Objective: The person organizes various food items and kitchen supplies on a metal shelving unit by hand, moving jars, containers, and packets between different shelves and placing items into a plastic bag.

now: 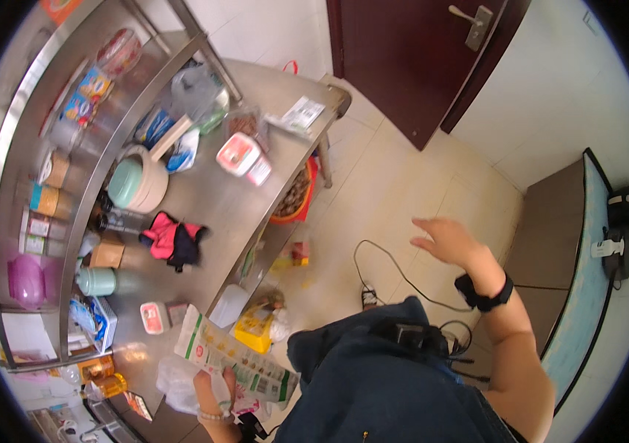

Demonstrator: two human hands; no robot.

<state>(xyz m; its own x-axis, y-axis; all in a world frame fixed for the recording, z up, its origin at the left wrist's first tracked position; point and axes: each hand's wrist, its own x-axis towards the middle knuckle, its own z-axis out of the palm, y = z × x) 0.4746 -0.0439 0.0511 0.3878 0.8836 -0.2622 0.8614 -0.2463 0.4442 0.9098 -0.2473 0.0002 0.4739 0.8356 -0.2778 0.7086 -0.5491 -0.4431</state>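
At the lower left, my left hand [216,387] grips the lower edge of a white and green printed food packet [248,371], which bears writing and a barcode. A white plastic bag [179,385] shows beside that hand; whether the hand also holds it is hidden. My right hand [450,242] is raised over the tiled floor, fingers apart, holding nothing. Ahead of me on the steel table [226,221] lie a pink and black cloth item [175,238], a small tub with a pink lid [154,318] and a larger pink-lidded tub [238,154].
A steel shelf rack [137,105] carrying jars and boxes rises over the table's far side. Below the table's edge are a red basin of brown items [295,196] and a yellow container [254,329]. A black cable [392,263] trails on the floor. A dark red door [403,61] stands beyond.
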